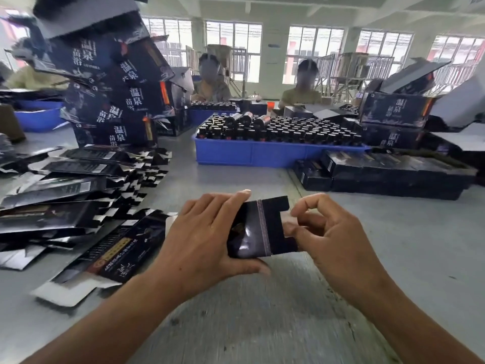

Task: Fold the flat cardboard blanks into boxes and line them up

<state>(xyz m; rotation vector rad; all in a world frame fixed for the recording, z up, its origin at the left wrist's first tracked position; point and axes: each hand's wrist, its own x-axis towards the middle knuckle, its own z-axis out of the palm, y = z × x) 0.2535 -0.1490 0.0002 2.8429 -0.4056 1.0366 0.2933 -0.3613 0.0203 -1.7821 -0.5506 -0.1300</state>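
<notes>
While the left hand [207,237] clasped the glossy black cardboard box blank [256,229] between thumb and fingers, the right hand [333,232] pinched its pale end flap.

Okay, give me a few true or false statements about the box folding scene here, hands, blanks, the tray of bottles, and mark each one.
1. The left hand grips the dark box. True.
2. The right hand rests flat on the table. False: its fingers pinch a flap at the box's end.
3. The flat blanks lie left of the hands. True.
4. The blue tray holds folded boxes. False: it holds dark bottles.
5. Finished boxes lie right of the tray. True.
</notes>
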